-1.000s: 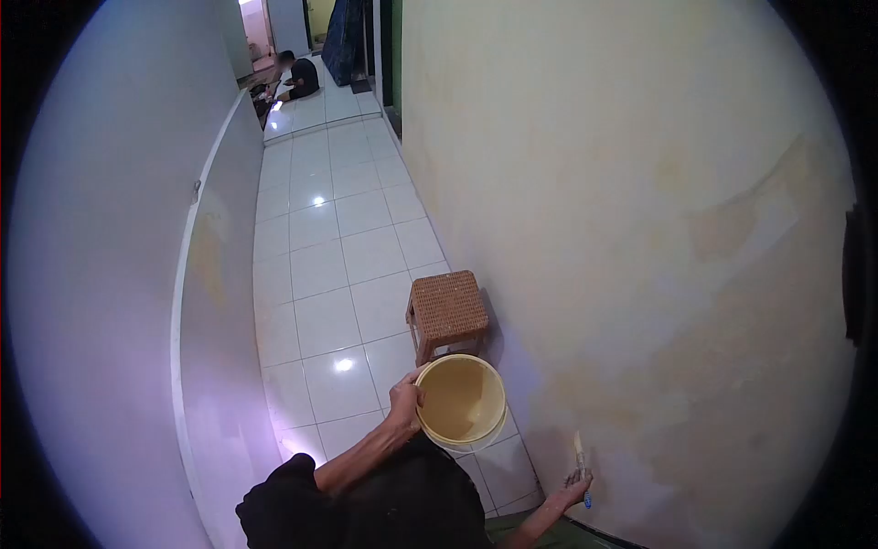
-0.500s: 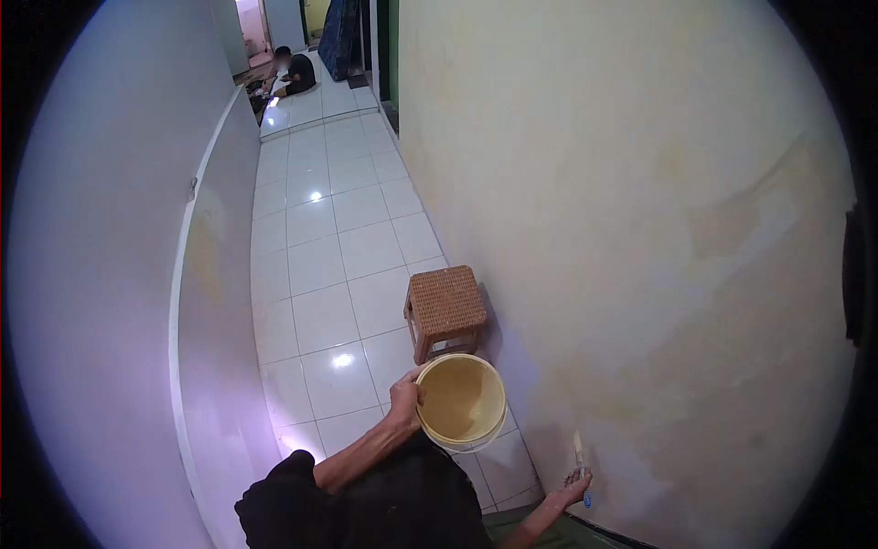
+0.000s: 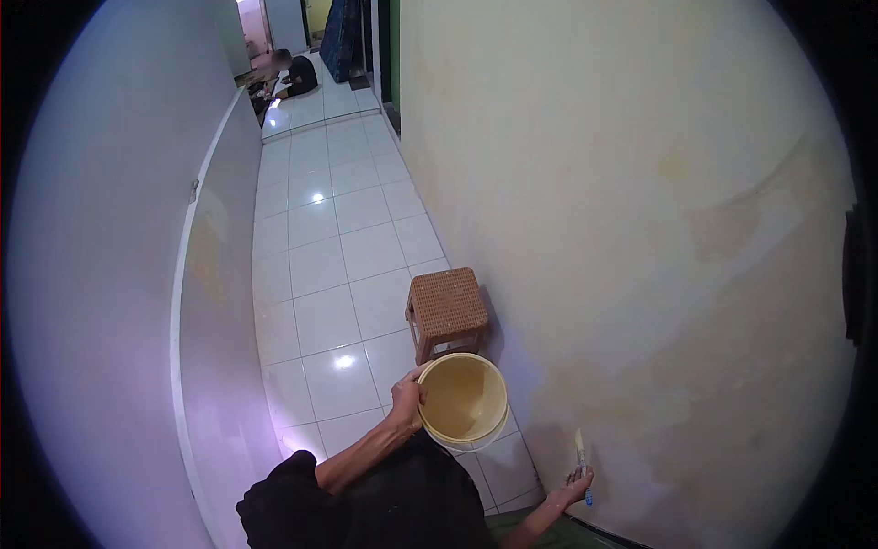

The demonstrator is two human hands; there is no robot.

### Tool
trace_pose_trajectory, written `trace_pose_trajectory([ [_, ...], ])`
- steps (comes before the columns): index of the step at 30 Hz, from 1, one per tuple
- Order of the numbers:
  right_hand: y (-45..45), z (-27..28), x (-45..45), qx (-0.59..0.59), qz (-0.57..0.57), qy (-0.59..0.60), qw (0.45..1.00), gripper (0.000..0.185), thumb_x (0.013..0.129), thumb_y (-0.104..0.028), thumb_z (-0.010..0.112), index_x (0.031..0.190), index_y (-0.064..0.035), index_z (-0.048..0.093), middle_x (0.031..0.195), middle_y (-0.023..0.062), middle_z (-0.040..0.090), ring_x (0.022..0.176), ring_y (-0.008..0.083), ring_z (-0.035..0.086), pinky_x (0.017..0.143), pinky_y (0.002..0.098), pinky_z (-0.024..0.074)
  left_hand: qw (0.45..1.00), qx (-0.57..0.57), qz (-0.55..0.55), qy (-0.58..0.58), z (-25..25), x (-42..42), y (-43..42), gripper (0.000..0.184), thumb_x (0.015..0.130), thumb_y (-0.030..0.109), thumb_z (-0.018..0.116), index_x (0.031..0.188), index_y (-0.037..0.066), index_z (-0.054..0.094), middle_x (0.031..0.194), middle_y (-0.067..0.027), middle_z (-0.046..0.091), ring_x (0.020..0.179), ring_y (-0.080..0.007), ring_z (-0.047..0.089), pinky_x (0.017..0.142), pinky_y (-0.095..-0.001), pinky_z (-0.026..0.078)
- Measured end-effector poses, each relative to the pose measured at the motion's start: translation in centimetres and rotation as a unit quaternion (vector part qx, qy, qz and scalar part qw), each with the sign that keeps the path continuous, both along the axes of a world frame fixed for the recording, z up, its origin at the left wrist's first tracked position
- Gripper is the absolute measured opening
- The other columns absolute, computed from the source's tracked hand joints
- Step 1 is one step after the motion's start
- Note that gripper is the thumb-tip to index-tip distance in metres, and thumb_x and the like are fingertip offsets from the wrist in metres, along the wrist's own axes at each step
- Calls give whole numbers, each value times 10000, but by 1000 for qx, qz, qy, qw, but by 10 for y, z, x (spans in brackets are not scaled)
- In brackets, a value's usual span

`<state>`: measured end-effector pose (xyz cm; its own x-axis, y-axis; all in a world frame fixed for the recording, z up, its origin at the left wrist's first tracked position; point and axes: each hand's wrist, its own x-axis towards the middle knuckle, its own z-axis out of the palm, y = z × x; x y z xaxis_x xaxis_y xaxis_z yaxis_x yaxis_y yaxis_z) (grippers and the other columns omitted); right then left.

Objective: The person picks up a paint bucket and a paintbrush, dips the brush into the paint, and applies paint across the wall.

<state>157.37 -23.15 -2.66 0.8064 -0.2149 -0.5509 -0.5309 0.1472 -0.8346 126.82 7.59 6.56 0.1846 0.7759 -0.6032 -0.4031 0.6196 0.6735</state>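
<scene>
My left hand (image 3: 408, 397) is closed on the rim of a pale yellow plastic bucket (image 3: 464, 361), tilted so that I look down into it. A light coating shows on its inner wall, and a thin wire handle hangs below the rim. Low at the right, my right hand (image 3: 577, 486) grips a paintbrush (image 3: 581, 451) with its pale bristles pointing up and the blue handle end below my fingers. The brush is close to the cream wall (image 3: 658, 302), which has patchy, darker areas; I cannot tell whether the bristles touch it.
A woven-top stool (image 3: 448, 304) stands against the wall just beyond the bucket. White floor tiles (image 3: 343, 261) run down the corridor to a low step. A person (image 3: 300, 77) in dark clothing is on the floor beyond it. A white-edged partition (image 3: 181, 274) lines the left.
The view has shifted very slightly. The person at the far end has moved their head a little. Both my hands keep their grips on the bucket and the paintbrush.
</scene>
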Motion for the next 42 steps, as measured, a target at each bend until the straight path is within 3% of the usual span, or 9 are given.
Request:
trace_pose_trajectory([
  [12,1,-4,5,-5,-6,7,1000,511,920,-448,577,1308,-116,578,1177,92,624,978,178,562,853,322,408,999,-15,23,-20,16,5,-1,738,597,-128,384,1292,-49,617,1026,-109,665,666,-119,531,515,-221,406],
  [23,-14,2,-16,5,-8,-34,999,511,911,-446,593,1300,-114,580,1234,103,597,1066,194,558,947,356,410,1000,-8,-1,-3,18,4,1,726,610,-125,385,1292,-44,619,990,-99,663,650,-117,527,515,-211,402],
  [27,-33,-17,-18,7,26,-56,998,511,912,-447,593,1298,-112,579,1254,114,582,1168,210,543,1026,379,385,1000,-13,5,11,19,6,0,722,617,-136,382,1292,-41,621,998,-101,661,658,-126,540,520,-219,418],
  [29,-36,-14,-30,-3,87,-154,984,632,946,-503,553,1390,-55,501,1333,168,538,1255,248,505,1042,358,365,1000,-7,2,14,20,5,2,726,616,-140,381,1295,-43,617,1013,-108,662,669,-131,546,522,-221,420],
  [33,-30,-14,-14,12,46,-71,996,662,965,-500,537,1410,-16,463,1401,201,500,1283,264,492,1075,350,344,1000,-18,1,9,27,4,0,729,617,-146,385,1306,-50,605,1032,-123,664,689,-138,557,523,-220,421],
  [35,-26,-17,-10,18,20,-48,999,558,914,-469,575,1336,-104,564,1293,110,578,1212,210,533,1062,396,354,1000,-4,2,-1,16,4,1,728,619,-147,386,1308,-53,602,1024,-123,663,683,-139,556,524,-219,422],
  [39,-20,-4,-14,23,42,-66,997,569,909,-473,578,1344,-108,560,1287,105,581,1223,202,524,1071,384,340,999,-18,38,-17,30,9,-1,726,623,-152,386,1311,-57,598,978,-110,653,633,-131,532,504,-221,411],
  [42,-12,-1,-9,5,3,-30,1000,579,910,-470,572,1359,-105,547,1283,108,585,1220,206,533,1068,388,342,1000,15,6,1,8,1,2,738,618,-154,379,1316,-56,596,1028,-123,661,692,-143,567,530,-220,427],
])
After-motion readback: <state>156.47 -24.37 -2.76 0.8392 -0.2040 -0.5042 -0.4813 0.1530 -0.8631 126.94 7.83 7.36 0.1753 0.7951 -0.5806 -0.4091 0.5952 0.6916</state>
